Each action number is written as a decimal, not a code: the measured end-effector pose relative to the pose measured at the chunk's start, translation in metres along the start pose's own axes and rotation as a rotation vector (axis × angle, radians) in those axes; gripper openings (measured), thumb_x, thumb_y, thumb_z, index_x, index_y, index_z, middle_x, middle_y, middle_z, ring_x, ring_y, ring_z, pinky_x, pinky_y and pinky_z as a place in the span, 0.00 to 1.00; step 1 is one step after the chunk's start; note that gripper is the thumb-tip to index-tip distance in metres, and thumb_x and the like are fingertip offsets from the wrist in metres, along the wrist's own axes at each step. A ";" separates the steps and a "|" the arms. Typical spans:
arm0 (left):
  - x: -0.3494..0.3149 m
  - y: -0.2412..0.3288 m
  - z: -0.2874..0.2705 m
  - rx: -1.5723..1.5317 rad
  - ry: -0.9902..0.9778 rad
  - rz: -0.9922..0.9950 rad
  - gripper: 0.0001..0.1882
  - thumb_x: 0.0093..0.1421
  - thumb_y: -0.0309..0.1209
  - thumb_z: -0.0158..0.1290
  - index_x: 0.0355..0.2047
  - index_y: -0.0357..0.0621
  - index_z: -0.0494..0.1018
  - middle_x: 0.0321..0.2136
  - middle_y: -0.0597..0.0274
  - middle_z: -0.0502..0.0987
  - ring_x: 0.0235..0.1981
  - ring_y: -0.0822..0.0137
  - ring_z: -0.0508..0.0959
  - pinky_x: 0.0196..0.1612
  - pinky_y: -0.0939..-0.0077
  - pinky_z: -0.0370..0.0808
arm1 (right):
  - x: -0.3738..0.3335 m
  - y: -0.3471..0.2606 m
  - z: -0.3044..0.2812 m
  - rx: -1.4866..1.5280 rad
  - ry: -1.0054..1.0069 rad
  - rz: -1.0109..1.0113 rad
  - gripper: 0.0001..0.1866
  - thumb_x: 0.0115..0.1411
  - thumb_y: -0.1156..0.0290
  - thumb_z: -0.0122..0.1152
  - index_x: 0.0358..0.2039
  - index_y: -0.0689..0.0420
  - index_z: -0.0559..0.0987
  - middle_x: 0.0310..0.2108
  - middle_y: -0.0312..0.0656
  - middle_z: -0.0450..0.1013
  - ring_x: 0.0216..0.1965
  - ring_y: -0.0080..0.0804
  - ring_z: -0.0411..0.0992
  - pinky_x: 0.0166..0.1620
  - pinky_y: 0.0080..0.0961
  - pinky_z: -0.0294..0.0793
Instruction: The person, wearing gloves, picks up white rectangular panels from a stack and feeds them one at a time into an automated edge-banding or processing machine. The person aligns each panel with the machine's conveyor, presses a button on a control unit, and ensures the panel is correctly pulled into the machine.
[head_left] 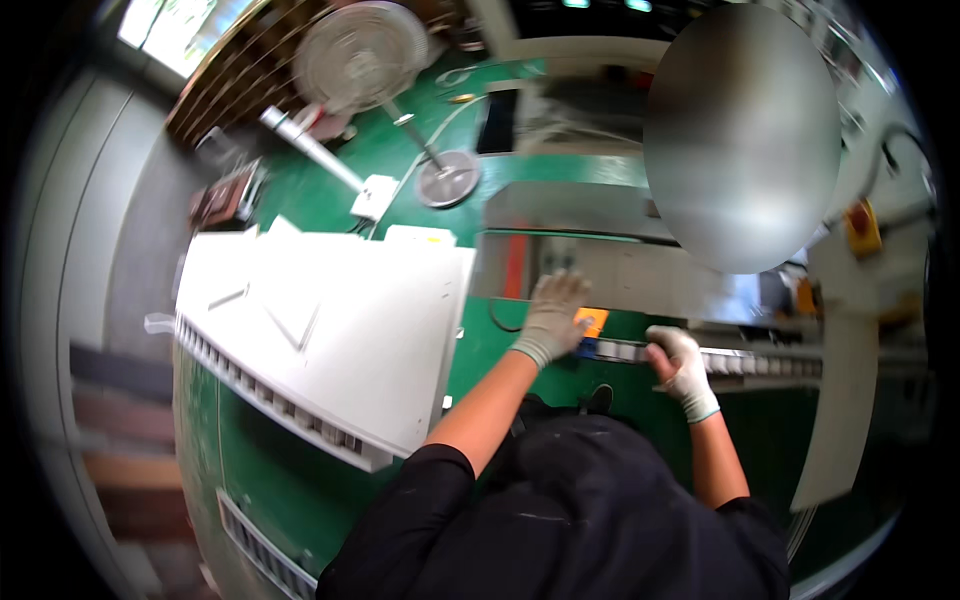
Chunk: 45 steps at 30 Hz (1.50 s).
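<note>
My left hand point(557, 315), in a pale knitted glove, reaches forward with its fingers stretched out over the near part of a flat metal machine bed point(625, 265). Right beside its thumb side is a small orange piece point(592, 321) with a blue part point(587, 347) below it; I see no firm grip on either. My right hand point(682, 368), also gloved, is at the bed's front rail point(760, 364), its fingers bent forward and the thumb apart. Nothing shows between them. Motion blur softens both hands.
White panels point(370, 320) lie stacked at my left. Beyond them stand a pedestal fan point(362, 60) and a white post point(315, 150) on the green floor point(460, 110). A smooth grey oval point(742, 140) hides the machine's back right. A yellow switch box point(861, 228) is farther right.
</note>
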<state>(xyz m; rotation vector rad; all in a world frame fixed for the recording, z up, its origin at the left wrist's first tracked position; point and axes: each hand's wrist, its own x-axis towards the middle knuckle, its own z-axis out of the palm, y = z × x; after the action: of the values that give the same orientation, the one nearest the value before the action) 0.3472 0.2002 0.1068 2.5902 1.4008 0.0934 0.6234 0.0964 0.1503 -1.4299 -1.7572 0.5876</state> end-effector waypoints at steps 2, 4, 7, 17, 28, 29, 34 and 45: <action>-0.039 -0.021 0.001 -0.038 0.029 -0.055 0.39 0.68 0.51 0.50 0.74 0.51 0.56 0.76 0.57 0.52 0.78 0.51 0.48 0.78 0.50 0.42 | 0.014 -0.024 0.029 -0.397 -0.262 -0.055 0.18 0.65 0.53 0.61 0.41 0.56 0.84 0.38 0.49 0.81 0.42 0.52 0.79 0.44 0.43 0.77; -0.092 -0.052 0.017 -0.041 0.182 -0.094 0.38 0.68 0.51 0.50 0.74 0.51 0.57 0.76 0.57 0.53 0.77 0.52 0.49 0.78 0.50 0.43 | 0.020 -0.044 0.057 -0.390 -0.181 -0.028 0.19 0.65 0.50 0.60 0.38 0.54 0.84 0.33 0.45 0.80 0.38 0.51 0.79 0.40 0.46 0.76; -0.153 -0.126 0.055 -0.202 0.287 -0.369 0.37 0.71 0.46 0.48 0.76 0.49 0.53 0.75 0.58 0.56 0.75 0.58 0.55 0.76 0.54 0.50 | 0.011 -0.062 0.059 -0.580 -0.163 0.262 0.20 0.62 0.48 0.61 0.28 0.52 0.84 0.26 0.46 0.79 0.29 0.48 0.80 0.34 0.45 0.77; -0.368 -0.253 0.118 0.172 0.399 -0.567 0.37 0.66 0.56 0.47 0.67 0.43 0.65 0.67 0.45 0.65 0.67 0.48 0.64 0.70 0.46 0.58 | 0.030 -0.067 0.103 -0.569 -0.160 0.278 0.27 0.66 0.42 0.54 0.23 0.51 0.82 0.24 0.45 0.79 0.31 0.51 0.80 0.36 0.47 0.76; -0.284 -0.312 0.121 0.169 0.092 -0.627 0.45 0.67 0.62 0.41 0.68 0.34 0.60 0.68 0.35 0.61 0.69 0.39 0.60 0.72 0.44 0.55 | 0.026 -0.060 0.112 -0.541 -0.130 0.323 0.27 0.68 0.43 0.52 0.24 0.52 0.81 0.23 0.44 0.79 0.31 0.50 0.79 0.39 0.45 0.75; -0.282 -0.317 0.121 0.159 0.071 -0.620 0.45 0.67 0.62 0.41 0.69 0.33 0.58 0.69 0.34 0.60 0.70 0.38 0.59 0.72 0.44 0.54 | 0.027 -0.059 0.111 -0.549 -0.134 0.324 0.27 0.68 0.44 0.52 0.23 0.52 0.81 0.23 0.45 0.79 0.31 0.51 0.79 0.38 0.45 0.75; -0.275 -0.337 0.120 0.128 -0.004 -0.600 0.49 0.69 0.64 0.38 0.71 0.28 0.52 0.71 0.30 0.54 0.72 0.36 0.55 0.74 0.45 0.50 | 0.026 -0.059 0.105 -0.491 -0.103 0.286 0.24 0.65 0.46 0.56 0.24 0.52 0.83 0.25 0.46 0.80 0.32 0.51 0.81 0.39 0.46 0.78; -0.311 -0.340 0.153 0.228 0.070 -0.465 0.38 0.71 0.47 0.43 0.69 0.25 0.56 0.67 0.28 0.60 0.71 0.37 0.60 0.73 0.47 0.57 | 0.035 -0.071 0.093 -0.473 -0.276 0.348 0.24 0.68 0.47 0.53 0.27 0.54 0.83 0.29 0.47 0.81 0.37 0.51 0.81 0.42 0.47 0.77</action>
<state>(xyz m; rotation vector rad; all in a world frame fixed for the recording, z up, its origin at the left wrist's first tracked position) -0.0814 0.1005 -0.0992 2.3653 2.1079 -0.0484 0.5046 0.1230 0.1589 -2.0938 -1.9617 0.5931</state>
